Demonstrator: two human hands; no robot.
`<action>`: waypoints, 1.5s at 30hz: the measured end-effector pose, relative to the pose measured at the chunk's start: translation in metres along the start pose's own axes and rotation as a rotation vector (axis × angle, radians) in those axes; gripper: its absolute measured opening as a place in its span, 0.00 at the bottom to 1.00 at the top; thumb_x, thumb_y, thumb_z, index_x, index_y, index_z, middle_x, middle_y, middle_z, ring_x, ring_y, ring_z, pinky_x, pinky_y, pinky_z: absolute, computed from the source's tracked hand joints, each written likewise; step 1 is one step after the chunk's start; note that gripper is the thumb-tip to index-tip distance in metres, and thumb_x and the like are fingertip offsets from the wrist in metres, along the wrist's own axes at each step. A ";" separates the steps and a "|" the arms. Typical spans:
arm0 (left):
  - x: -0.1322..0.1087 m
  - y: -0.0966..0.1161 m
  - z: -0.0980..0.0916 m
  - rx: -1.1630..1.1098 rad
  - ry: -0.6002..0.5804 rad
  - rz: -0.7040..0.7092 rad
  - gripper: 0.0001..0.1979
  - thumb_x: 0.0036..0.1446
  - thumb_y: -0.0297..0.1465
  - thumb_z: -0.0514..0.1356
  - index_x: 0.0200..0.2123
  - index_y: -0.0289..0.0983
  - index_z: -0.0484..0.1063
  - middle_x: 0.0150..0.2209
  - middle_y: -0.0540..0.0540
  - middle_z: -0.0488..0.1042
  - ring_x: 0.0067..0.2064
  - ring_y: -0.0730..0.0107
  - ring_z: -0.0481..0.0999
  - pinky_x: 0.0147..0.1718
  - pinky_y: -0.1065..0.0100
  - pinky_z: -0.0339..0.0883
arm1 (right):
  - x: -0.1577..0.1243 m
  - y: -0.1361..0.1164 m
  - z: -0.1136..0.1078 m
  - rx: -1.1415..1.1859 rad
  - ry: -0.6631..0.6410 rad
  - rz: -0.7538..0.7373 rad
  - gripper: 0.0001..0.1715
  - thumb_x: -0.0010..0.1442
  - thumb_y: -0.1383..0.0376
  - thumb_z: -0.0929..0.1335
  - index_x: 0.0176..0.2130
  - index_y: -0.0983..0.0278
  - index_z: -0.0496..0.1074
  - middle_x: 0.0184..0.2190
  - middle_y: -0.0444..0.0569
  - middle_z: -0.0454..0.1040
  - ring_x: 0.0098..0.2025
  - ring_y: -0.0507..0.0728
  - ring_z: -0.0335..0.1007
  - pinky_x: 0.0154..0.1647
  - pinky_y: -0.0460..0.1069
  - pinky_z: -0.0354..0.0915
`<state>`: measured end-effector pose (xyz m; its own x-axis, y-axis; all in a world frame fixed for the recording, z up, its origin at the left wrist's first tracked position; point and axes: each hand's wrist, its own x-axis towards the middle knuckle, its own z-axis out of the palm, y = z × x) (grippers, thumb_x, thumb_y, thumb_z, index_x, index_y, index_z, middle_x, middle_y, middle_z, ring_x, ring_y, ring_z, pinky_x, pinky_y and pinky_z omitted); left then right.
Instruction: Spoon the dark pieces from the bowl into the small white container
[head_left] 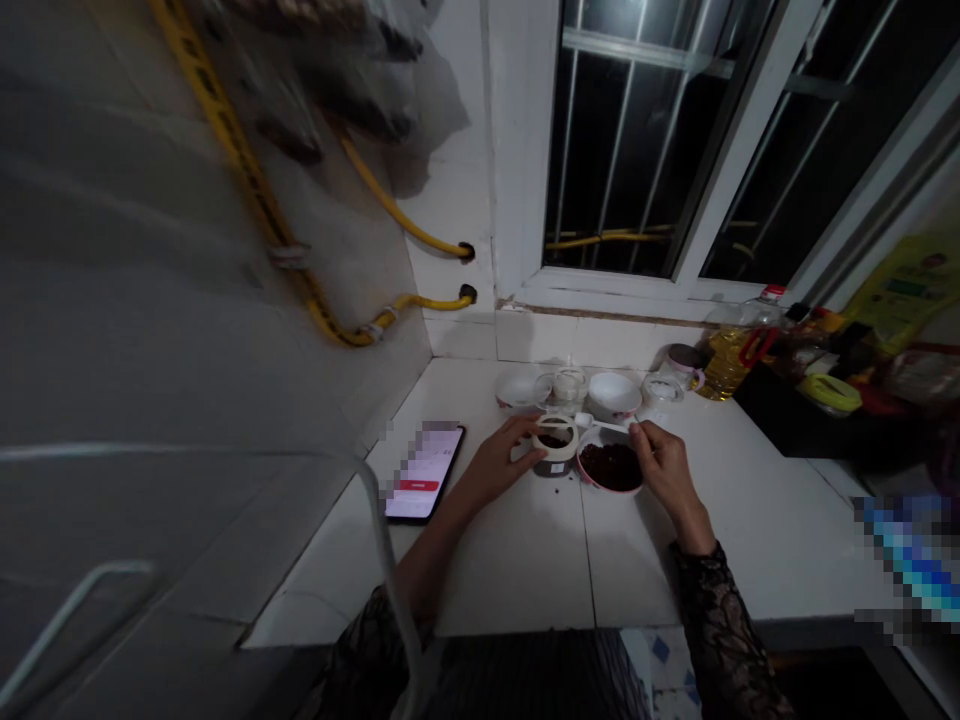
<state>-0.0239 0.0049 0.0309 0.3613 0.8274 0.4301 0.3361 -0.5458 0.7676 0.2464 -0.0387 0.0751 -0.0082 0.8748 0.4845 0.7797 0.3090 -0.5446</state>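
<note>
My left hand (501,462) is wrapped around a small jar (555,446) with a white rim and dark contents, standing on the white counter. My right hand (663,462) pinches the handle of a white spoon (600,424) that reaches over towards the jar. Right beside the jar, between my hands, sits a bowl (611,467) filled with a dark reddish-brown substance. Both forearms wear dark lace sleeves.
A lit phone (424,472) lies left of the jar. Several white bowls and small jars (577,390) line the back wall under the window. An oil bottle (731,360) and clutter stand at the right. Yellow hoses (375,325) run along the left wall.
</note>
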 end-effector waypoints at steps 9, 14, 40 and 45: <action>-0.001 0.000 0.000 0.008 0.010 0.010 0.11 0.59 0.38 0.61 0.43 0.41 0.72 0.59 0.41 0.73 0.56 0.56 0.75 0.46 0.58 0.75 | 0.004 0.027 -0.021 -0.173 -0.322 0.151 0.19 0.61 0.58 0.61 0.21 0.60 0.63 0.17 0.44 0.66 0.23 0.54 0.60 0.27 0.49 0.52; 0.000 0.000 0.000 0.016 0.012 0.005 0.11 0.59 0.38 0.61 0.43 0.41 0.72 0.58 0.41 0.73 0.56 0.56 0.75 0.45 0.58 0.75 | 0.003 0.021 -0.014 -0.138 -0.380 0.116 0.22 0.64 0.55 0.59 0.25 0.60 0.71 0.20 0.46 0.71 0.24 0.55 0.64 0.28 0.48 0.52; -0.001 -0.002 0.000 0.018 0.014 0.025 0.12 0.60 0.39 0.61 0.44 0.41 0.72 0.58 0.41 0.73 0.56 0.55 0.76 0.45 0.58 0.75 | 0.004 0.018 0.003 0.050 -0.150 0.215 0.27 0.61 0.48 0.59 0.19 0.60 0.62 0.16 0.45 0.64 0.22 0.53 0.59 0.24 0.48 0.52; -0.001 -0.003 0.001 0.017 0.013 0.016 0.12 0.60 0.39 0.61 0.44 0.40 0.72 0.59 0.40 0.73 0.56 0.55 0.76 0.45 0.58 0.75 | 0.008 0.027 0.003 0.247 -0.164 0.339 0.28 0.53 0.42 0.61 0.18 0.60 0.61 0.14 0.41 0.57 0.20 0.51 0.51 0.23 0.48 0.50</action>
<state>-0.0247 0.0060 0.0277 0.3553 0.8200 0.4486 0.3451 -0.5612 0.7523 0.2656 -0.0225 0.0618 0.1076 0.9834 0.1464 0.5828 0.0569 -0.8106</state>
